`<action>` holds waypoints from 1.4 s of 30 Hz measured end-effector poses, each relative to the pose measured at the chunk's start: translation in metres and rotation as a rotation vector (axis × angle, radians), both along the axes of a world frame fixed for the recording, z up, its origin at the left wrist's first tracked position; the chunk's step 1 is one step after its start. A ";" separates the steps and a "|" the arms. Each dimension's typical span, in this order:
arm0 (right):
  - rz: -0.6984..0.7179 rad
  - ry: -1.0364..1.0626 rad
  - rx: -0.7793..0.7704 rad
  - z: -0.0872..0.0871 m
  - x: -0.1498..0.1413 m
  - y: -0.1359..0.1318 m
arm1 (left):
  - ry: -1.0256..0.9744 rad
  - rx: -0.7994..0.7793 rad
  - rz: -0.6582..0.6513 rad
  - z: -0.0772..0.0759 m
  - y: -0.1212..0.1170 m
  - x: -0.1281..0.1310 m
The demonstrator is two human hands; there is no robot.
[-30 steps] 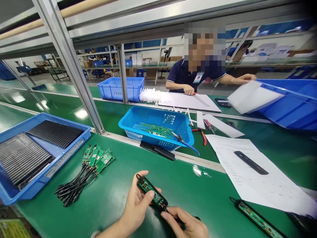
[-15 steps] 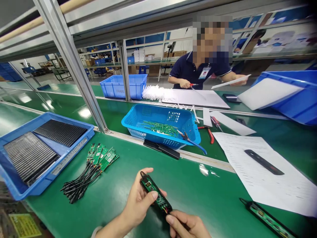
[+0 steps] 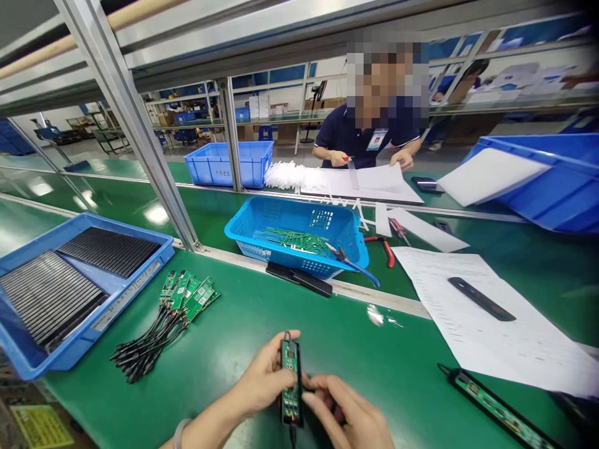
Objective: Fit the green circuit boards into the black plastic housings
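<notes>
My left hand (image 3: pixel 266 380) is closed round a narrow black plastic case (image 3: pixel 283 408), its thumb pressing on the green circuit board (image 3: pixel 291 365) inside. The case points away from me, with a small loop at the far end and a black cable (image 3: pixel 292 434) leaving the near end. Short coloured wires show by the cable end. My right hand (image 3: pixel 350 411) is at the case's right side, thumb and bent fingers gripping its edge; its fingertips are partly hidden. To the left lies a fanned bunch of circuit boards (image 3: pixel 189 296) with black cables (image 3: pixel 150 343).
A blue tray (image 3: pixel 135 284) holds rows of black cases. A blue basket (image 3: pixel 253 246) contains green strips and pliers. Another fitted case (image 3: pixel 496 405) and printed sheets (image 3: pixel 435 299) with a black cover (image 3: pixel 482 299) lie right. Opposite, a co-worker (image 3: pixel 369 137) handles white sheets.
The case has turned from slanting to nearly upright in view. My right hand has moved from its cable end to its right side. The co-worker's white strip has come down onto the sheet.
</notes>
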State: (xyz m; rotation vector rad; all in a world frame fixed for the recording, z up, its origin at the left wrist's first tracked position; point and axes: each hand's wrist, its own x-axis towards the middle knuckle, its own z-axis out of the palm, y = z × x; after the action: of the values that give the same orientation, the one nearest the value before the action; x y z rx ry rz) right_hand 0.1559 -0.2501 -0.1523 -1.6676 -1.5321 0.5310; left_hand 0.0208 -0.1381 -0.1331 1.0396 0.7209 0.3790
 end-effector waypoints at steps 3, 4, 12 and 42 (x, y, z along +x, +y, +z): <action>-0.036 -0.238 0.222 -0.002 0.004 0.002 | -0.007 0.058 -0.138 -0.013 -0.006 0.001; -0.025 -0.302 0.253 -0.002 0.004 0.003 | -0.010 0.067 -0.166 -0.017 -0.008 0.002; 0.011 -0.454 0.346 0.002 0.006 0.004 | -0.021 0.038 -0.198 -0.021 -0.010 0.003; 0.084 -0.226 0.050 0.047 0.036 0.047 | -0.047 -0.028 -0.044 -0.008 -0.002 -0.003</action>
State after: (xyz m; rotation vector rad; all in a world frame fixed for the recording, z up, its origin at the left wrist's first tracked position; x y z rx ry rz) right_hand 0.1917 -0.2036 -0.1054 -1.6760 -1.7695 0.3530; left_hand 0.0181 -0.1398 -0.1407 1.0155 0.6580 0.3533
